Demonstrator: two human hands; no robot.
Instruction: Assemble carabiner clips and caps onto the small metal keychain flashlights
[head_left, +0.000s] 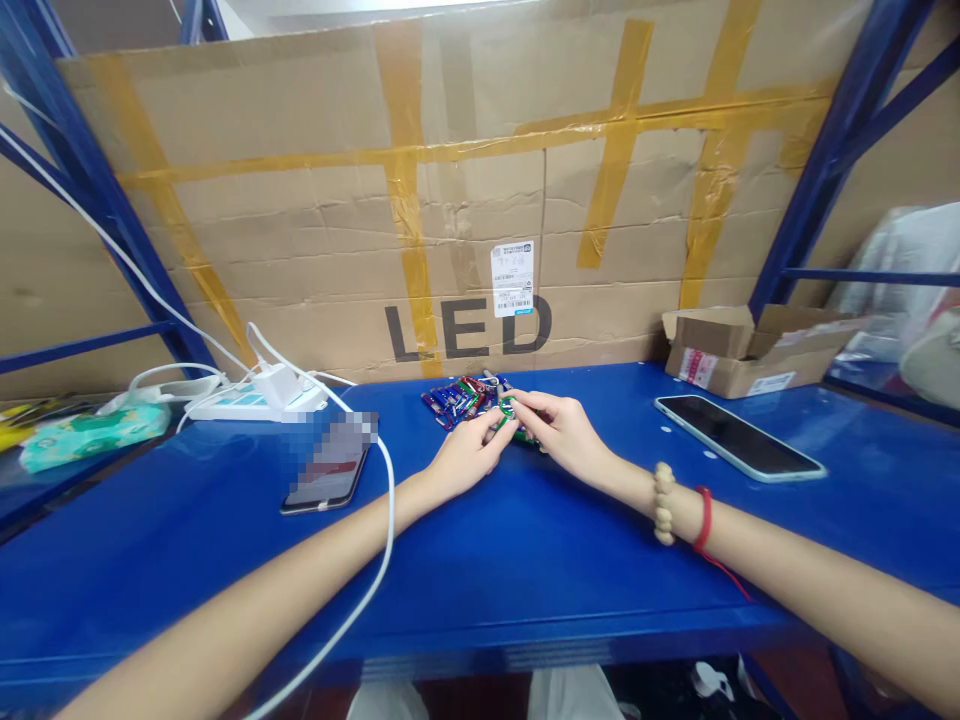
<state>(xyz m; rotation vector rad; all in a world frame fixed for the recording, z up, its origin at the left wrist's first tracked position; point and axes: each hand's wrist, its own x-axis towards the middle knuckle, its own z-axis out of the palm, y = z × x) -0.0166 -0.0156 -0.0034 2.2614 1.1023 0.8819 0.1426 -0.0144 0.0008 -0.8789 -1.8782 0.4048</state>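
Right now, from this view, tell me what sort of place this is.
Probably a storeroom or workshop, with a rack shelf serving as a workbench: blue posts flank the blue shelf, and taped cardboard printed "LED" stands behind it.

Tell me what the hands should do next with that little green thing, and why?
Maybe the right hand could let go while the left hand lays the green piece on the colorful pile: both hands' fingertips are at the piece, and the pile is right beside them. It's too small to tell exactly what it is.
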